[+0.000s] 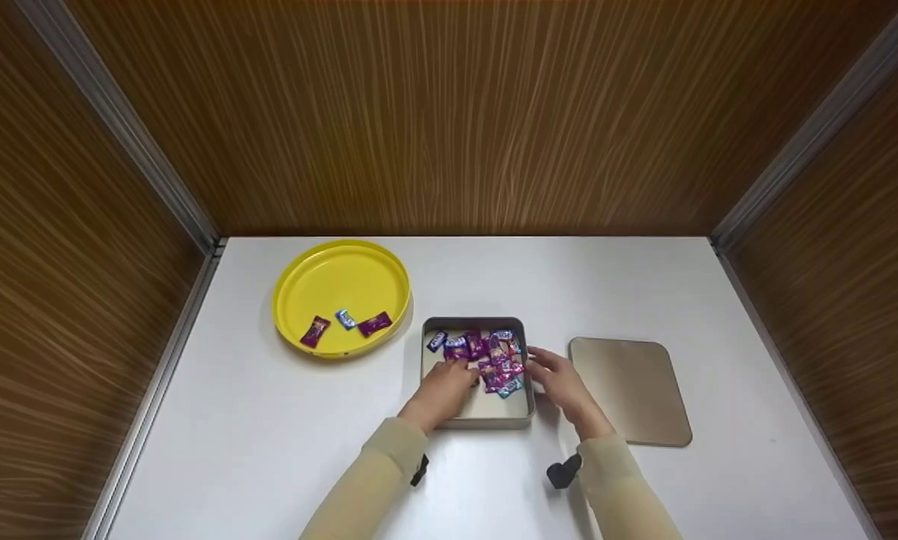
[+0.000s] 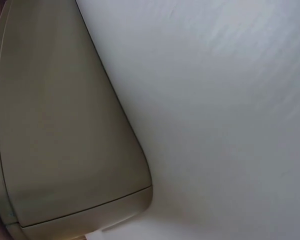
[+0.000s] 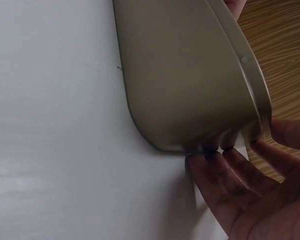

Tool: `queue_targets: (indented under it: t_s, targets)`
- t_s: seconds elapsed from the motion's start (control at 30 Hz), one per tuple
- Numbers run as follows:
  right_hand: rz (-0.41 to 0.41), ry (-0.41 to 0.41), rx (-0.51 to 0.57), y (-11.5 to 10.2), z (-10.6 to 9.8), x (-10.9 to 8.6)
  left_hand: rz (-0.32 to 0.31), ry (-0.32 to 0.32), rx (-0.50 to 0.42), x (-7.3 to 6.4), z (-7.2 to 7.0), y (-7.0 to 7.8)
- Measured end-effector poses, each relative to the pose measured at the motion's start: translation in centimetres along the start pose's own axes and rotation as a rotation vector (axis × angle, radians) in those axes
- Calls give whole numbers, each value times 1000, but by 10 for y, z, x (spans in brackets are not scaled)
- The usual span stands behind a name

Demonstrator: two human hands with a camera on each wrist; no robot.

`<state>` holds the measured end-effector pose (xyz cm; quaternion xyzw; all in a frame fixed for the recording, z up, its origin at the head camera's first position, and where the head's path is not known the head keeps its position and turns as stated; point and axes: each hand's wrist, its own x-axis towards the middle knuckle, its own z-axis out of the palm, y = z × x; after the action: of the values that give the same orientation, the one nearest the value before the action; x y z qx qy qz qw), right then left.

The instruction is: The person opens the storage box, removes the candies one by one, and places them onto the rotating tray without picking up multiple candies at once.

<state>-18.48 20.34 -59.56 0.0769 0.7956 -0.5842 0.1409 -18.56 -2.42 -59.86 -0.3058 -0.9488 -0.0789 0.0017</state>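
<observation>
A square metal tin (image 1: pixel 486 424) without its cover holds several wrapped candies (image 1: pixel 494 360) in purple, blue and pink. My left hand (image 1: pixel 442 390) reaches over the near left part of the tin, its fingers down at the candies. Whether those fingertips pinch a candy I cannot tell. At the tin's right side is my right hand (image 1: pixel 561 379), fingers extended. In the right wrist view the right fingertips (image 3: pixel 230 157) touch the outer wall near a rounded corner, with the thumb by the rim. The left wrist view shows mostly the tin's outer wall (image 2: pixel 65 125).
A round yellow tray (image 1: pixel 343 281) at the back left bears two purple candies and a small blue one (image 1: pixel 345 319). The flat metal lid (image 1: pixel 632 390) lies right of the tin, close beside my right forearm. Wood-grain panels (image 1: pixel 464 120) enclose the white table (image 1: pixel 268 435) behind and at both sides.
</observation>
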Motion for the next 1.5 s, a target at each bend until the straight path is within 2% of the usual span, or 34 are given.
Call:
queue_targets:
  t_s: [0.13,0.23,0.4,0.63,0.83,0.97,1.23,1.5]
  targets:
    - [7,2,-5,0,0,-1,-3,59,2,-1,3,-1]
    - [11,2,-19,0,0,-1,-7,82,37,-2,4,-1]
    - [5,0,-33,0,0,-1,-22,100,105,-2,5,-1]
    - [4,5,-23,1,0,-1,-43,57,70,-3,2,-1]
    - [27,-8,6,0,0,0,-29,96,76,-6,-6,0]
    - [27,-13,10,0,0,1,-23,120,38,-6,-14,-2]
    - [45,-14,2,1,1,1,8,200,-140,-14,-30,-9]
    - [28,-23,20,2,0,0,-18,295,-121,-23,-45,-18]
